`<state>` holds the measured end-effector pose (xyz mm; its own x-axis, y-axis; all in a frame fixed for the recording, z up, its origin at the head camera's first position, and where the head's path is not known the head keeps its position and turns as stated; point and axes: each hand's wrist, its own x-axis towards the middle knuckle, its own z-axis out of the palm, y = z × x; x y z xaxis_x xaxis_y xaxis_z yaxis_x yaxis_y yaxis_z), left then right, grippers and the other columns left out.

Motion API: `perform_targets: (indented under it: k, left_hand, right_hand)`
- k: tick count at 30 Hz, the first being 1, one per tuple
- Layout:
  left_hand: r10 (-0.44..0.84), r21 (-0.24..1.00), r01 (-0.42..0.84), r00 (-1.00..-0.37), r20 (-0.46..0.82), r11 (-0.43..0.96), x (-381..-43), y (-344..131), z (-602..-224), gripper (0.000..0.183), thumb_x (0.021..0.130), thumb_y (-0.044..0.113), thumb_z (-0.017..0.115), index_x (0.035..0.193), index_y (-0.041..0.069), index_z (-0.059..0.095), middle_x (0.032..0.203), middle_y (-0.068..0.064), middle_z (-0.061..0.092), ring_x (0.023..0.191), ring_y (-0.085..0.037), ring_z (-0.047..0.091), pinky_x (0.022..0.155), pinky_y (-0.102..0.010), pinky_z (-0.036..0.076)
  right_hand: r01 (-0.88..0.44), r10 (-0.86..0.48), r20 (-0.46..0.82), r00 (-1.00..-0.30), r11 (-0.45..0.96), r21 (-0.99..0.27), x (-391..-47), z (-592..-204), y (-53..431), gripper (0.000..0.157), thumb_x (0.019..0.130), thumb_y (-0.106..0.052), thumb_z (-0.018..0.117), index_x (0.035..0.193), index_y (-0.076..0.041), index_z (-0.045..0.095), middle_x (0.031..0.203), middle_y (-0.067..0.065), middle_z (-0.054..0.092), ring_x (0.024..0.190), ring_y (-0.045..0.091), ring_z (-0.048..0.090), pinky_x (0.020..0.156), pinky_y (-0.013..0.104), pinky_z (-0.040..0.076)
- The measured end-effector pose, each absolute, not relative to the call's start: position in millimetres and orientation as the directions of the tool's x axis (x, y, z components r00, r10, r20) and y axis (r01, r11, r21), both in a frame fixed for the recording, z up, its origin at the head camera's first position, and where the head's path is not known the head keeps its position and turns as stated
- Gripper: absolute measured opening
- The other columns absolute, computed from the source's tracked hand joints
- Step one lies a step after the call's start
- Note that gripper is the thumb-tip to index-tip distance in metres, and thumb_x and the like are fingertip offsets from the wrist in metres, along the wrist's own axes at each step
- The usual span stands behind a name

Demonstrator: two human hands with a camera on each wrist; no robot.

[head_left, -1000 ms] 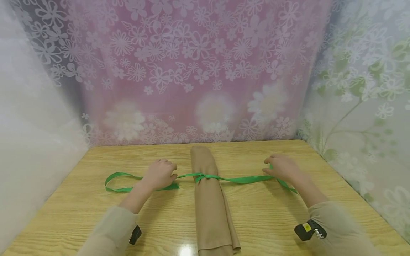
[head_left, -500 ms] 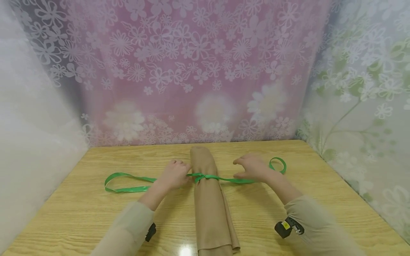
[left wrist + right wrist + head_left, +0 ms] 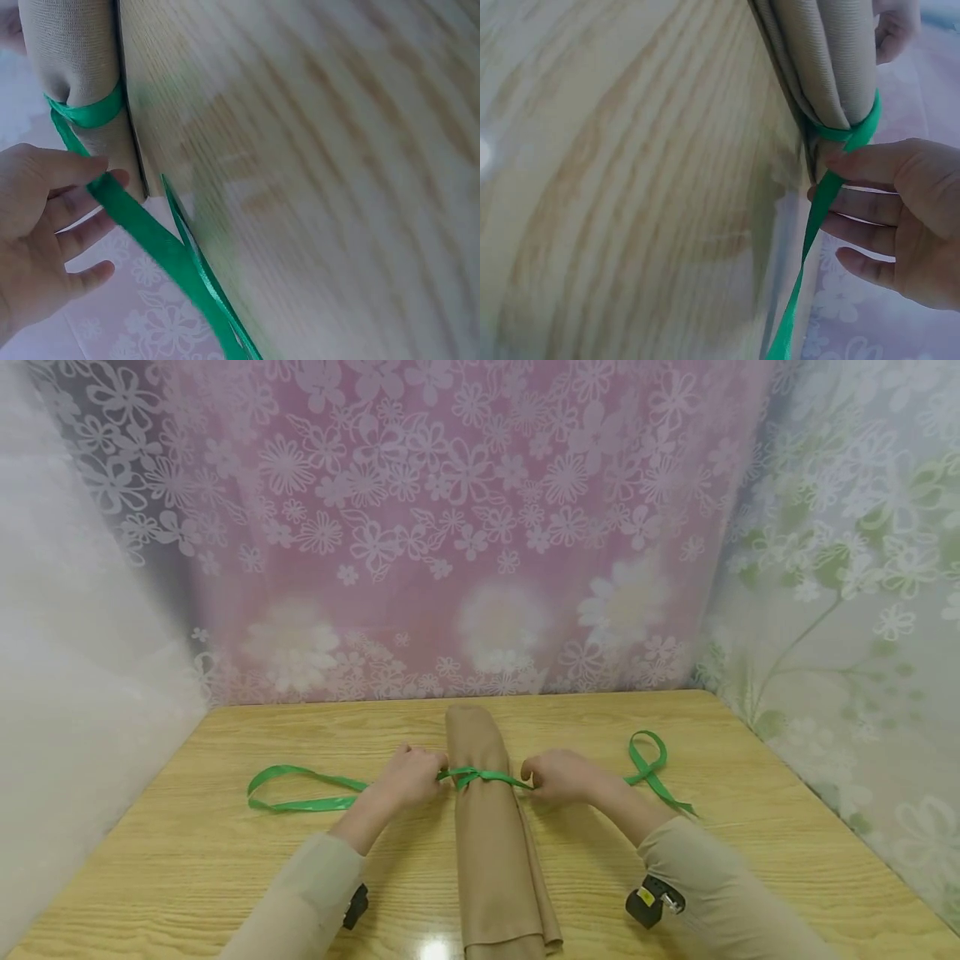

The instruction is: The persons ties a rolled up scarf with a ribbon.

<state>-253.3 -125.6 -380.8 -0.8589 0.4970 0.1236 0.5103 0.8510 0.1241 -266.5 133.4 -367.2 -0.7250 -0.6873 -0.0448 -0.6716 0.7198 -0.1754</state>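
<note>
A rolled tan cloth [image 3: 491, 860] lies lengthwise down the middle of the table. Round its upper part runs a green ribbon [image 3: 491, 775], crossed in a simple knot on top. My left hand [image 3: 411, 777] pinches the ribbon between thumb and forefinger just left of the roll; the left wrist view shows the ribbon [image 3: 139, 221] trailing away from that hand [image 3: 45, 202]. On the other side, my right hand [image 3: 562, 777] pinches the ribbon close to the roll. In the right wrist view the ribbon [image 3: 821, 206] passes under the thumb of that hand [image 3: 915, 202].
The wooden table [image 3: 225, 877] has a loose ribbon loop [image 3: 262, 785] at left and a curled ribbon tail [image 3: 651, 768] at right. A pink floral curtain [image 3: 480, 543] hangs behind the table's far edge. Pale sheets [image 3: 847, 693] stand along both sides.
Both hands have moved inward along the ribbon toward the roll, the right one farther. The right ribbon tail has slipped out behind the right hand and lies curled on the table.
</note>
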Motion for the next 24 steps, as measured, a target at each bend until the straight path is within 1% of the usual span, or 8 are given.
perform_targets:
  k: [3, 5, 8, 10, 14, 17, 21, 24]
  left_hand:
    - [0.505, 0.128, 0.526, -0.847, 0.164, 0.841, -252, -128, -379, 0.011, 0.082, 0.002, 0.062, 0.088, 0.005, 0.070, 0.078, -0.003, 0.068, 0.073, -0.019, 0.063, 0.084, -0.044, 0.046]
    - [0.514, 0.112, 0.540, -0.835, 0.198, 0.834, -252, -129, -378, 0.011, 0.083, 0.001, 0.060, 0.083, 0.004, 0.071, 0.071, -0.002, 0.066, 0.061, -0.014, 0.060, 0.073, -0.036, 0.050]
    - [0.526, 0.077, 0.557, -0.815, 0.244, 0.827, -251, -132, -374, 0.013, 0.083, 0.001, 0.060, 0.078, 0.004, 0.071, 0.066, -0.002, 0.065, 0.053, -0.011, 0.053, 0.063, -0.030, 0.047]
    - [0.537, 0.054, 0.570, -0.797, 0.277, 0.820, -250, -133, -372, 0.013, 0.083, -0.001, 0.061, 0.075, 0.003, 0.071, 0.065, -0.003, 0.065, 0.052, -0.012, 0.054, 0.061, -0.031, 0.047]
    - [0.550, 0.033, 0.594, -0.762, 0.341, 0.804, -251, -137, -370, 0.011, 0.080, -0.004, 0.063, 0.074, 0.002, 0.070, 0.070, -0.007, 0.066, 0.063, -0.020, 0.061, 0.065, -0.035, 0.050]
    - [0.578, 0.002, 0.623, -0.726, 0.373, 0.782, -251, -139, -370, 0.007, 0.078, -0.004, 0.067, 0.073, 0.001, 0.069, 0.070, -0.008, 0.064, 0.066, -0.022, 0.061, 0.064, -0.033, 0.051]
    - [0.637, -0.078, 0.659, -0.681, 0.361, 0.748, -248, -142, -370, 0.008, 0.077, 0.000, 0.070, 0.071, 0.004, 0.068, 0.067, -0.002, 0.061, 0.063, -0.016, 0.056, 0.059, -0.026, 0.045]
    - [0.675, -0.134, 0.678, -0.650, 0.349, 0.722, -247, -144, -371, 0.016, 0.080, 0.002, 0.067, 0.066, 0.009, 0.063, 0.062, 0.003, 0.054, 0.059, -0.012, 0.048, 0.057, -0.024, 0.036]
  right_hand:
    - [-0.676, -0.691, -0.014, -0.722, 0.710, -0.196, -266, -370, 133, 0.004, 0.081, -0.004, 0.065, 0.083, -0.005, 0.067, 0.071, 0.000, 0.063, 0.063, 0.012, 0.055, 0.058, 0.027, 0.047]
    - [-0.681, -0.692, 0.018, -0.721, 0.704, -0.203, -266, -370, 134, 0.008, 0.081, -0.001, 0.062, 0.077, -0.006, 0.067, 0.068, -0.003, 0.061, 0.058, 0.009, 0.048, 0.055, 0.024, 0.044]
    - [-0.682, -0.681, 0.080, -0.728, 0.709, -0.179, -267, -368, 137, 0.012, 0.082, -0.001, 0.060, 0.074, -0.006, 0.067, 0.066, -0.004, 0.058, 0.056, 0.007, 0.044, 0.054, 0.023, 0.042]
    - [-0.674, -0.665, 0.111, -0.739, 0.723, -0.153, -267, -367, 138, 0.011, 0.084, -0.003, 0.061, 0.074, -0.006, 0.067, 0.065, -0.005, 0.058, 0.055, 0.007, 0.043, 0.053, 0.023, 0.041]
    - [-0.654, -0.640, 0.137, -0.756, 0.742, -0.148, -268, -365, 141, 0.009, 0.086, -0.007, 0.062, 0.080, -0.005, 0.067, 0.067, -0.004, 0.058, 0.057, 0.008, 0.045, 0.054, 0.024, 0.042]
    - [-0.661, -0.640, 0.169, -0.749, 0.737, -0.137, -266, -364, 143, 0.008, 0.087, -0.008, 0.062, 0.082, -0.004, 0.068, 0.070, -0.003, 0.061, 0.057, 0.007, 0.047, 0.053, 0.023, 0.042]
    - [-0.697, -0.672, 0.235, -0.703, 0.717, -0.033, -264, -363, 146, 0.007, 0.084, -0.010, 0.066, 0.077, -0.008, 0.068, 0.068, -0.004, 0.061, 0.057, 0.007, 0.050, 0.055, 0.024, 0.043]
    - [-0.707, -0.693, 0.253, -0.675, 0.705, 0.043, -265, -363, 148, 0.012, 0.083, -0.010, 0.066, 0.071, -0.012, 0.066, 0.064, -0.008, 0.057, 0.056, 0.007, 0.049, 0.057, 0.028, 0.041]
